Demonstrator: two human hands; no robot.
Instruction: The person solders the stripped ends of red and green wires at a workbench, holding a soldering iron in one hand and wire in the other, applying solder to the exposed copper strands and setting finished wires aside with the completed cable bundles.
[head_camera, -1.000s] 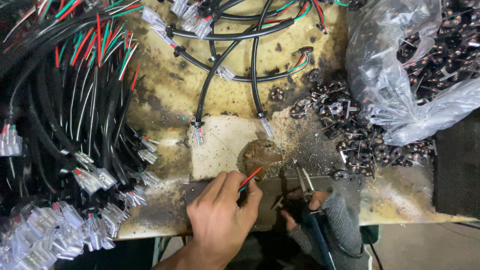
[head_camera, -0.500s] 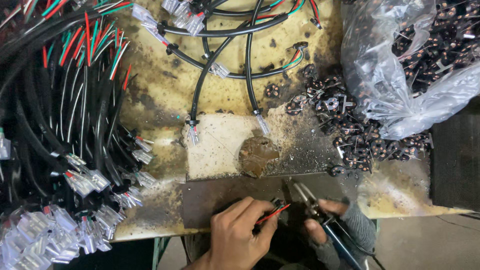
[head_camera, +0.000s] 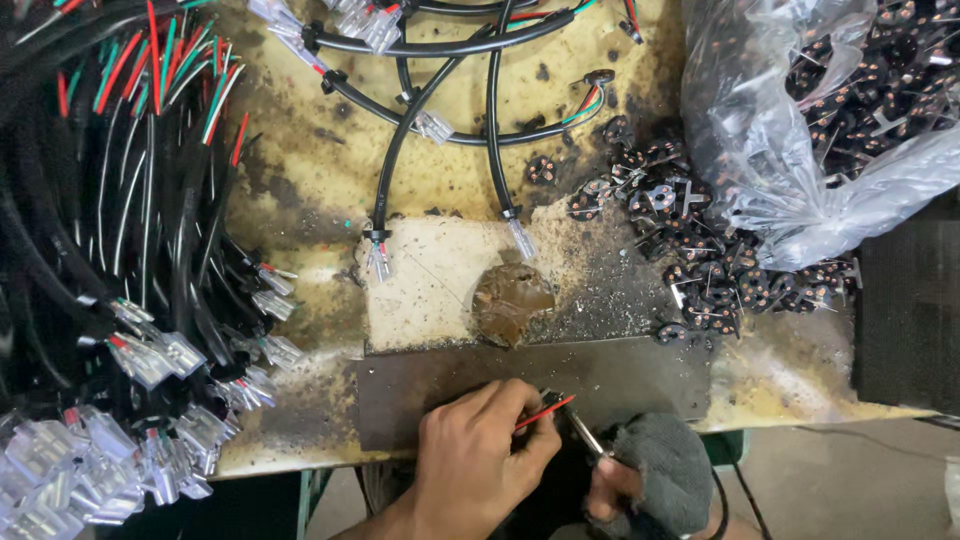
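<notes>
Pinching a red wire (head_camera: 545, 411) in our left hand (head_camera: 478, 455), we touch it with the metal tool (head_camera: 580, 432) gripped in our gloved right hand (head_camera: 650, 480); many finished cable harnesses (head_camera: 110, 330) lie left, loose black parts (head_camera: 700, 270) wait right.

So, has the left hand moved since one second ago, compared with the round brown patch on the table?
Yes. The left hand holding the red wire has drawn back from the round brown patch, toward the table's near edge.

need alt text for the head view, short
A bare left hand pinches a red wire beside a gloved right hand holding a thin metal tool, at the edge of a stained workbench crowded with black cable harnesses.
</notes>
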